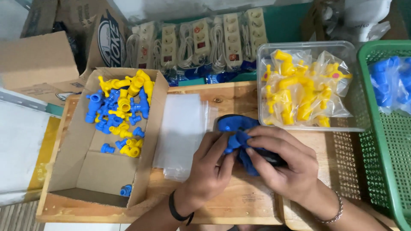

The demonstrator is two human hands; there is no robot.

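Both hands, left hand [210, 164] and right hand [280, 160], grip a blue plastic fitting [236, 141] above the wooden bench [233, 201] near centre, fingers hiding its shape; green basket [385, 141] cut off right.

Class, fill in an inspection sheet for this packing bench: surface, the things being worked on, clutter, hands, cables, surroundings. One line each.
Surface: wooden board, partly covered.
Things in hand: blue plastic fitting held over a stack of clear bags.
Clutter: cardboard box of loose blue and yellow fittings; clear tub of bagged yellow fittings.
Hands: left hand and right hand both grip the fitting.
Cables: coiled cords on packaged power strips.
Surroundings: green basket of bagged blue fittings; cardboard cartons.
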